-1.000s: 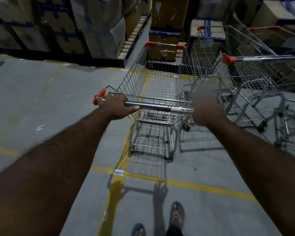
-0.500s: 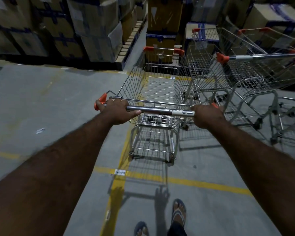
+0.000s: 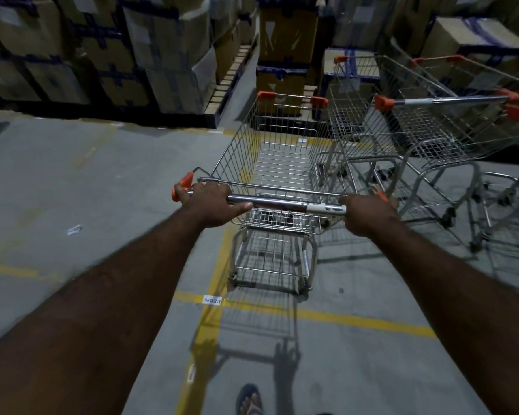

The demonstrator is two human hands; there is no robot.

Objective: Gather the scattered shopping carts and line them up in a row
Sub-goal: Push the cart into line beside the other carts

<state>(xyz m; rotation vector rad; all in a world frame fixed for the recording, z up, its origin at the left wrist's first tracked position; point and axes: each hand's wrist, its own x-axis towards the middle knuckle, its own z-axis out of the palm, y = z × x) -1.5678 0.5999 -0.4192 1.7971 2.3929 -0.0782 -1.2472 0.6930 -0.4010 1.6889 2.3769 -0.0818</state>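
Head view: my left hand [image 3: 213,205] and right hand [image 3: 366,215] grip the shopping cart [image 3: 282,163] by its handle bar [image 3: 282,204]; next, I judge, push it level beside the parked carts [image 3: 417,136]

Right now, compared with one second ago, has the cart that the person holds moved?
Yes. The held cart has rolled backward, toward the person: its rear wheels are now closer to the white floor label on the yellow line.
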